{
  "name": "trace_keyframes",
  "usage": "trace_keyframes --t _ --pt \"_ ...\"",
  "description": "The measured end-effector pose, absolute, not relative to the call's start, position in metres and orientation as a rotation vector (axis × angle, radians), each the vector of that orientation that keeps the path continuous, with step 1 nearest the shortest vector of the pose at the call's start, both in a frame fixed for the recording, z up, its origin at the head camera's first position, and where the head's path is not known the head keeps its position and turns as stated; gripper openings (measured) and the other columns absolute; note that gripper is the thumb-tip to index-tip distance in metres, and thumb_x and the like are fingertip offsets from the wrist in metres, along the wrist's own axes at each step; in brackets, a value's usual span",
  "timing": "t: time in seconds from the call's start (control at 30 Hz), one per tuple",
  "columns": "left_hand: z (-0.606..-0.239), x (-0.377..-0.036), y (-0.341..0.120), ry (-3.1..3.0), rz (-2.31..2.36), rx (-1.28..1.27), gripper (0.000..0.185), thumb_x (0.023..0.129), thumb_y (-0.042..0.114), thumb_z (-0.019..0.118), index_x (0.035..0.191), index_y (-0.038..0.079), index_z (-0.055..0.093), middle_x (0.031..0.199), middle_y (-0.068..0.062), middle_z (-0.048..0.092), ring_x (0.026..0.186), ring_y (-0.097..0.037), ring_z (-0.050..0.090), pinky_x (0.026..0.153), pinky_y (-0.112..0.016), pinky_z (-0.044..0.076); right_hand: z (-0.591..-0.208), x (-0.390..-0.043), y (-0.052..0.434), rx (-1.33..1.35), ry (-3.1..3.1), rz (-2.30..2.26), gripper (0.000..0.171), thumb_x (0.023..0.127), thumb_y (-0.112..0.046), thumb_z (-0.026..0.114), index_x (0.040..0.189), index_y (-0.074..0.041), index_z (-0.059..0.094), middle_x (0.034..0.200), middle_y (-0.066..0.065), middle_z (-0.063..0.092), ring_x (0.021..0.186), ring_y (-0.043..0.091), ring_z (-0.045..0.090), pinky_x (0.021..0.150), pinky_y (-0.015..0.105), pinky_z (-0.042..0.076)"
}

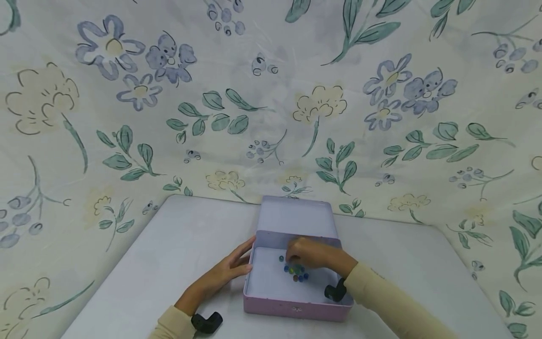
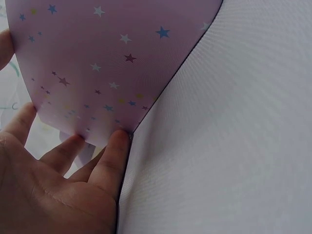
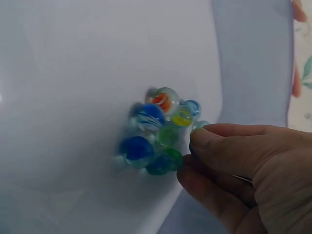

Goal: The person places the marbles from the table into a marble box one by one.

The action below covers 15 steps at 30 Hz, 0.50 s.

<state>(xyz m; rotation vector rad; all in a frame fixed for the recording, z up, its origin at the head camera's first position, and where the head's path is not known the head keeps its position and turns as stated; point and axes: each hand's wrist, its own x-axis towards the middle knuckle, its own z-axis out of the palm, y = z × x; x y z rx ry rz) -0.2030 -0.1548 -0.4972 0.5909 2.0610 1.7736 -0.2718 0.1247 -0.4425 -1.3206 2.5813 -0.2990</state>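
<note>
Fingertips (image 3: 202,139) of the right hand (image 1: 309,254) curl together beside a cluster of glass marbles (image 3: 156,136), touching the green ones at the cluster's edge; whether a marble is pinched between them cannot be told, since the thumb covers the spot. The marbles (blue, green, one with an orange swirl, one yellow) lie packed against each other on the pale floor of an open pink tin box (image 1: 296,306), near its middle. The box's lid (image 1: 296,217) stands tilted back behind the hand, toward the wall.

The left hand (image 1: 228,273) lies with straight, relaxed fingers pressed flat against the outside of the box's left wall, holding nothing. The left wrist view shows what the head view does not: that wall is printed with small stars in blue, white and red (image 2: 129,58), and the fingertips (image 2: 117,141) touch its lower edge where it meets the table (image 1: 169,254).

The table is white and bears only the box. A flowered cloth (image 1: 271,94) with blue blossoms and green leaves hangs behind and around it. Both arms wear cream sleeves (image 1: 381,292), each with a black wrist mount (image 1: 334,291).
</note>
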Motion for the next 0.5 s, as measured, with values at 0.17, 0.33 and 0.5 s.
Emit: trace_keyframes --t 0.17,0.33,0.5 --pt "-0.4975 -0.2037 -0.1544 2.074 1.762 0.582 0.072 0.104 0.023 0.051 0.162 0.029 0.009 0.170 -0.009 0.001 0.151 -0.051 0.015 0.114 -0.074 0.018 -0.4469 -0.2684 0.1235 -1.338 2.571 -0.283 0.013 0.089 -0.008 0.073 0.099 -0.013 0.080 0.091 -0.004 0.073 0.083 -0.002 0.064 0.076 0.011 0.054" --pt "-0.4981 -0.2048 -0.1550 2.079 1.760 0.596 0.072 0.104 0.022 0.051 0.162 0.029 0.008 0.170 -0.009 0.001 0.151 -0.051 0.015 0.114 -0.075 0.017 -0.4484 -0.2671 0.1232 -1.327 2.561 -0.286 0.014 0.087 -0.009 0.075 0.099 -0.014 0.079 0.089 -0.008 0.071 0.080 -0.004 0.063 0.075 0.010 0.053" --pt "-0.4992 -0.2045 -0.1549 2.078 1.761 0.596 0.073 0.104 0.021 0.051 0.162 0.029 0.008 0.170 -0.009 0.001 0.151 -0.051 0.014 0.114 -0.075 0.017 -0.4507 -0.2670 0.1243 -1.355 2.559 -0.288 0.014 0.087 -0.009 0.075 0.100 -0.013 0.079 0.090 -0.007 0.072 0.082 -0.003 0.064 0.076 0.010 0.053"
